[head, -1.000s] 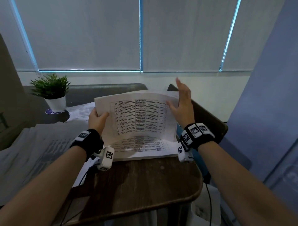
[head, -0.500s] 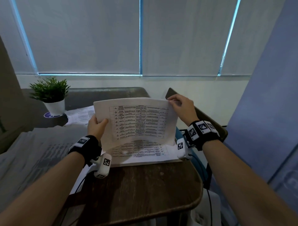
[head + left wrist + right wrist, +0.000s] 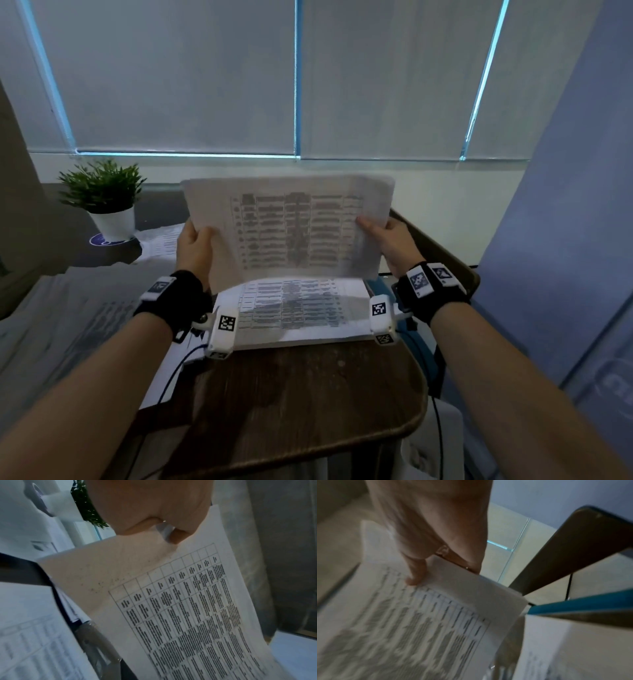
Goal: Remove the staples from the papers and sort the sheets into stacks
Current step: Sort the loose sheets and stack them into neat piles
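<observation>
Dark brown wood with a worn grain makes up the small rounded tabletop, which stands before a wall of drawn grey roller blinds. At its far edge lies a flat stack of white printed sheets. Off the tabletop's far left corner a green potted plant in a white pot sits on a dark ledge, with more printed papers just beside it.

Both hands are raised above the stack. The left hand grips the left edge of a white sheet printed with a table, thumb on the front, fingers curled behind. The right hand pinches the sheet's right edge, its thumb pressed on the printed side.

The sheet is held nearly upright between the two hands, clear of the stack, its lower edge hanging just above the sheets beneath.
</observation>
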